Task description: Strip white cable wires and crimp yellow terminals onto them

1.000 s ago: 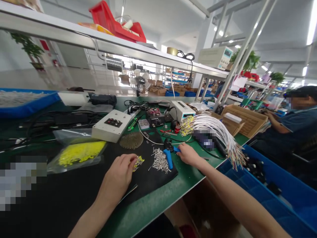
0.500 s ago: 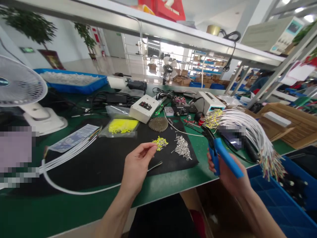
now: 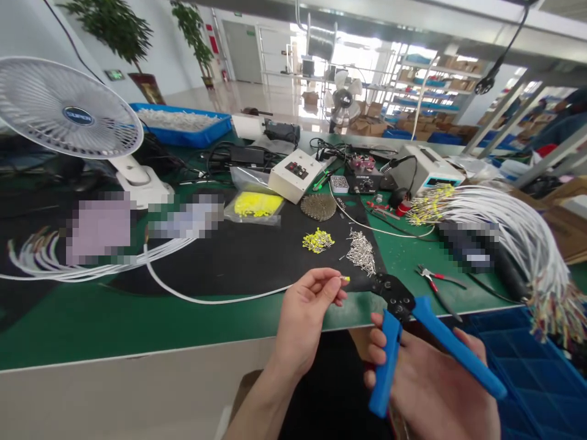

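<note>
**Hands at the bench edge**

The green bench (image 3: 92,318) carries a black mat (image 3: 238,256). At 5 o'clock, the right hand (image 3: 431,391) grips a blue crimper (image 3: 398,299), handles apart. At its 10 o'clock, the left hand (image 3: 305,318) pinches a yellow terminal (image 3: 345,279) just beside the crimper's head.

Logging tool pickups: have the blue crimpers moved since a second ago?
Yes. The crimpers lay beside the pin pile; now the right hand holds them off the table edge, nearer the person.

Single head-worn view, looking forward and down, close over green workbench (image 3: 114,318), shelving beyond
</note>
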The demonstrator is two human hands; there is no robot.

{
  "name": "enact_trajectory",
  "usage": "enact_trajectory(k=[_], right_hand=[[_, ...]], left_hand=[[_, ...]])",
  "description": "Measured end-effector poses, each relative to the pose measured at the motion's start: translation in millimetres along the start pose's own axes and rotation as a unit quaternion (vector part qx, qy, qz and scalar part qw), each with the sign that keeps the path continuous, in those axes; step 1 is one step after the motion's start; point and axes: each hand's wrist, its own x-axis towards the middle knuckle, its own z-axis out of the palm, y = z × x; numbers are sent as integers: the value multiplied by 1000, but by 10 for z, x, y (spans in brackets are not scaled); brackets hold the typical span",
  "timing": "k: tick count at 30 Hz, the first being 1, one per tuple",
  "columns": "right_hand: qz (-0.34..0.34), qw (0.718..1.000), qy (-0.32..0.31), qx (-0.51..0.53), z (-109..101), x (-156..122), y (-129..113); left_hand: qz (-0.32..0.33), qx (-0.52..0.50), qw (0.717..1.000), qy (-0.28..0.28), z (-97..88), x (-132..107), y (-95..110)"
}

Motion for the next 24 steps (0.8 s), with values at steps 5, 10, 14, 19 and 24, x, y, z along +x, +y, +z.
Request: enact_trajectory(k=[5, 10, 14, 19, 24], right_hand=[[42, 999, -29, 0, -169, -108, 41], [58, 998, -21, -27, -382, -171, 58], [73, 997, -13, -23, -516, -200, 117], [50, 998, 27, -13, -542, -297, 243], [97, 991, -65, -60, -419, -380, 327]], left_hand=[[-7, 14, 1000, 16, 17, -75, -123], [-17, 41, 999, 27, -19, -136, -237], [-26, 58, 998, 28, 4, -186, -307], [-40, 52, 997, 33, 62, -255, -381], [-75, -5, 997, 11, 203, -370, -380]])
